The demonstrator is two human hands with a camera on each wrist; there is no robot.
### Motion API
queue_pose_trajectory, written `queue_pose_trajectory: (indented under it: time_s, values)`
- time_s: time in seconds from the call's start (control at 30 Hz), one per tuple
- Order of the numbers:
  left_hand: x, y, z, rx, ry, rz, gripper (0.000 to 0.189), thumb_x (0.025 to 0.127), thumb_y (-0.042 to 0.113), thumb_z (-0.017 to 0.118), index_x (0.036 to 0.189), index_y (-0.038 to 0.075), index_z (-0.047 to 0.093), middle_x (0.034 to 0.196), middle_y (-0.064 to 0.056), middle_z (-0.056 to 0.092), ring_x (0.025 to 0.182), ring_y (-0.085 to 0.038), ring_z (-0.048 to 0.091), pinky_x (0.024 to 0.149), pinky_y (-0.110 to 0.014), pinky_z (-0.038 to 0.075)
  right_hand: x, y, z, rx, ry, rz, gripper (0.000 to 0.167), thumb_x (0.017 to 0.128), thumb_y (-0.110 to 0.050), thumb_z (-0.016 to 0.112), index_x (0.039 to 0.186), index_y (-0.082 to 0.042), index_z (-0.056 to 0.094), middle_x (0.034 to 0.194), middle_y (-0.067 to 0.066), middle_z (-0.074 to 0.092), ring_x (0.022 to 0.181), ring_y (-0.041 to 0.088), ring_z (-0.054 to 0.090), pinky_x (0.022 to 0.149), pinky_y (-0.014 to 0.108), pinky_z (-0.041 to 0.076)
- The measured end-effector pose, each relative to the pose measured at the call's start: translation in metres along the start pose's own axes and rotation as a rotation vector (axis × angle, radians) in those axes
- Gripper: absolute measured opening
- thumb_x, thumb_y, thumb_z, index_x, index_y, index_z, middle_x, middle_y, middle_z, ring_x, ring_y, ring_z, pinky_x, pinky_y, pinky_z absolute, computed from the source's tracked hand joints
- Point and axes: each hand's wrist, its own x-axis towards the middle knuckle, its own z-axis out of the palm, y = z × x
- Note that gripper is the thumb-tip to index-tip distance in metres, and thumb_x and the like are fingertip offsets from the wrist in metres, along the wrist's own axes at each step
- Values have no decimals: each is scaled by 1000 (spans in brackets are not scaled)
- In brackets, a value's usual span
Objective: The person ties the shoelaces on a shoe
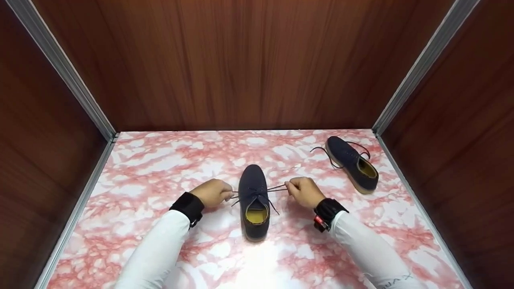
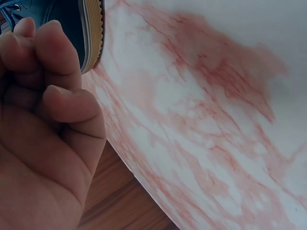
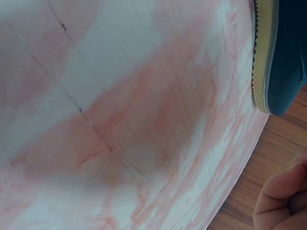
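A dark navy lace-up shoe (image 1: 253,178) with a yellow lining stands in the middle of the table, toe pointing away from me. To its left, my left hand (image 1: 213,192) pinches a shoelace close to the shoe's side. On the other side my right hand (image 1: 307,192) pinches the right-hand shoelace loop (image 1: 277,188), drawn out straight. A knot shows over the tongue, and loose lace ends hang to both sides. Curled fingers (image 2: 57,52) fill the left of the left wrist view, while the right wrist view catches only part of the right hand (image 3: 283,196) below the shoe's pale sole (image 3: 263,62).
A matching shoe (image 1: 341,148) lies at the back right, its laces undone and spread out. The pink-and-white marbled tabletop (image 1: 160,156) is bounded by brown wood-grain panels (image 1: 241,64) at the back and sides, with grey metal strips in the corners.
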Motion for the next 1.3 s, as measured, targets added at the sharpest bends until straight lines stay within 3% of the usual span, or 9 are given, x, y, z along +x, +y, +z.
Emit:
queue_pose_trajectory:
  time_s: [0.47, 0.67, 0.83, 1.03, 1.3]
  values:
    - [-10, -12, 7, -178, -61, -89, 32, 105, 18, 61, 84, -5, 69, 59, 10, 48, 48, -6, 46, 52, -20, 40, -2, 0, 0, -6, 33, 31, 45, 103, -19, 62, 59, -13, 58, 53, -12, 44, 52, 5, 41, 54, 21, 34]
    - [-10, -19, 16, -232, -72, -94, 34, 106, 22, 60, 87, -4, 70, 59, 10, 49, 50, -5, 48, 54, -21, 40, -4, 1, 4, 16, 35, 54, 45, 103, -17, 62, 59, -11, 57, 52, -12, 43, 52, 6, 41, 54, 22, 34]
    - [-10, -22, 23, -284, -97, -122, 33, 107, 22, 59, 89, -2, 72, 64, 2, 56, 57, -7, 53, 59, -19, 43, -4, 4, 7, 36, 1, 85, 45, 105, -19, 60, 61, -11, 56, 54, -11, 42, 53, 6, 40, 55, 22, 33]
    - [-7, -21, 24, -338, -113, -176, 34, 107, 23, 60, 91, -4, 72, 67, -1, 58, 59, -10, 53, 58, -18, 43, -4, 6, 7, 23, 14, 101, 45, 105, -19, 59, 61, -11, 54, 55, -9, 42, 54, 8, 40, 55, 22, 33]
    - [-5, -22, 27, -348, -117, -194, 33, 106, 21, 60, 91, -4, 73, 67, -1, 60, 58, -10, 54, 57, -19, 42, -7, 8, 10, 23, 25, 127, 45, 105, -21, 60, 62, -12, 54, 57, -8, 44, 56, 9, 42, 57, 23, 34]
